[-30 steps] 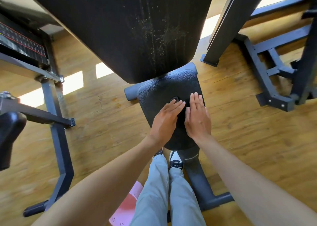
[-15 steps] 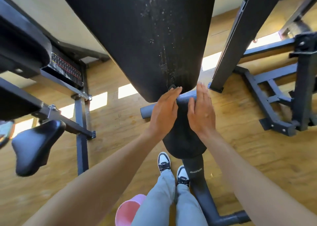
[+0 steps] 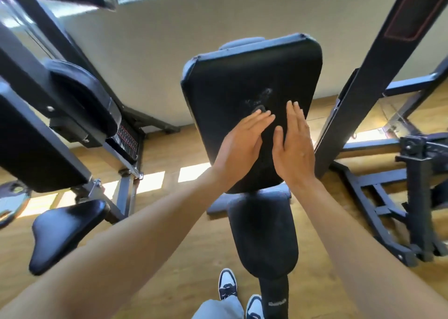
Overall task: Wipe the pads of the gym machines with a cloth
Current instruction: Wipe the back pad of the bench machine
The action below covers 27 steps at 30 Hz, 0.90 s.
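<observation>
Flat hands (image 3: 266, 146) on back pad (image 3: 242, 81)

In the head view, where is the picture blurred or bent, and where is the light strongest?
Head view: wide-angle bending curves the frame post; motion blur softens the weight plate at the left edge; sun patches glare on the floor; back pad, left hand and right hand stay fairly sharp.

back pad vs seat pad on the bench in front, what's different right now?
The back pad is the larger and stands tilted upright; the seat pad is smaller, narrower and lies lower, below it. The back pad has whitish smears near its middle; the seat pad shows none. The left hand and right hand both press flat on the back pad; nothing touches the seat pad. Both are black, padded and rounded at the corners.
</observation>
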Each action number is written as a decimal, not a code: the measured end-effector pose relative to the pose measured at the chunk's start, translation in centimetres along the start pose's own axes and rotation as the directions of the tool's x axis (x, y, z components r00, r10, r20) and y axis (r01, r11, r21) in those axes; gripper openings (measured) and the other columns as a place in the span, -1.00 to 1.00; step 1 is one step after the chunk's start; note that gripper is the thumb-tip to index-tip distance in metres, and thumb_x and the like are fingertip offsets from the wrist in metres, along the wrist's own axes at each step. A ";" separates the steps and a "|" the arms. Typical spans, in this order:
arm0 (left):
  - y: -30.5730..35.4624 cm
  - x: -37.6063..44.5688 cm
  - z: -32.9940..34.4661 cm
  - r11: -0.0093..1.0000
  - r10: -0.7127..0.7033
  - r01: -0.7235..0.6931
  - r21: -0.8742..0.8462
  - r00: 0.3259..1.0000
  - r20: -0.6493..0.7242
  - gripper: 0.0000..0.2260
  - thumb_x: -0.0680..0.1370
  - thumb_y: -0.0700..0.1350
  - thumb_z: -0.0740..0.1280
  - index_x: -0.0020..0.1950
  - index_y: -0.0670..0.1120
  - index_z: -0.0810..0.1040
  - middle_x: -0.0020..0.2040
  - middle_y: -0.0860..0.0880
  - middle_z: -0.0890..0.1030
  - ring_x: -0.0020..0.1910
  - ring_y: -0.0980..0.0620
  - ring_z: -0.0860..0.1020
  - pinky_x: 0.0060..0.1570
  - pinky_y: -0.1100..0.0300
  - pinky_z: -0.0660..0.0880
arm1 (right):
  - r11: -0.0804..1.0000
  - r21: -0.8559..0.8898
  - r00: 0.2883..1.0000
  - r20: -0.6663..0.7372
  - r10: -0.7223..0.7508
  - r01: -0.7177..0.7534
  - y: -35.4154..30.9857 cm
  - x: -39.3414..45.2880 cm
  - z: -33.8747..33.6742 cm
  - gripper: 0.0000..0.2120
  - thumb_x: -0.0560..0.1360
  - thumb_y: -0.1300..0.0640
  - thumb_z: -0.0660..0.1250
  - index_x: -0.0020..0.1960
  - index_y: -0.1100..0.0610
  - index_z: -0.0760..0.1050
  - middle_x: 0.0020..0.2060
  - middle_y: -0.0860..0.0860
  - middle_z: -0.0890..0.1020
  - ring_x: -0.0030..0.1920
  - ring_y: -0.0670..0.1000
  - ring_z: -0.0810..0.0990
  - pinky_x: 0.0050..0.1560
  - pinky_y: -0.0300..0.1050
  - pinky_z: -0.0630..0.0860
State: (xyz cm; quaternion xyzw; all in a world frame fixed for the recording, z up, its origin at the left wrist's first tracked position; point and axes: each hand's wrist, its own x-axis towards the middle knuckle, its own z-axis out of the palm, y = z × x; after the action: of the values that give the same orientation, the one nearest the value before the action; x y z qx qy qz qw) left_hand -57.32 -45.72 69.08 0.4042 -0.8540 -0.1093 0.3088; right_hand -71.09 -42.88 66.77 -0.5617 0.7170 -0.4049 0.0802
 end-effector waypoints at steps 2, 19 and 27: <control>0.0 0.9 -1.6 0.999 0.053 -0.053 -0.001 0.996 -0.066 -0.62 0.64 -0.34 0.30 0.46 -0.17 0.52 0.44 -0.13 0.54 0.50 -0.04 0.44 0.50 -0.02 0.38 | 1.000 0.002 0.999 -0.021 -0.027 0.027 -1.6 1.0 -1.0 -0.48 0.74 0.00 0.11 0.66 0.01 0.11 0.65 -0.03 0.14 0.64 0.03 0.13 0.55 -0.03 0.15; -1.2 12.8 -10.5 0.988 0.045 -0.049 0.146 0.999 0.030 -0.61 0.64 -0.24 0.29 0.48 -0.10 0.50 0.43 -0.09 0.54 0.43 -0.09 0.48 0.41 -0.01 0.44 | 0.914 -0.354 0.958 0.267 -0.104 0.198 -10.8 10.6 -6.2 -0.37 0.64 0.22 0.14 0.67 0.12 0.06 0.66 0.03 0.10 0.66 0.01 -0.01 0.62 0.18 -0.05; -3.8 11.5 -11.9 0.981 0.091 -0.098 0.167 0.995 0.045 -0.65 0.64 -0.18 0.32 0.45 -0.10 0.55 0.40 -0.04 0.57 0.38 -0.07 0.52 0.33 -0.01 0.50 | 0.883 -0.432 0.966 0.242 -0.086 0.187 -10.8 11.1 -5.7 -0.30 0.57 0.24 0.26 0.66 0.13 0.11 0.64 0.05 0.17 0.65 0.04 0.07 0.64 0.02 -0.02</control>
State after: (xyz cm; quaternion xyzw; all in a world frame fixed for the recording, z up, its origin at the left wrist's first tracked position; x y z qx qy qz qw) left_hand -53.22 -56.14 81.83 0.3858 -0.8840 -0.0292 0.2624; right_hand -70.27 -50.23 81.56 -0.6548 0.7367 -0.1689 -0.0036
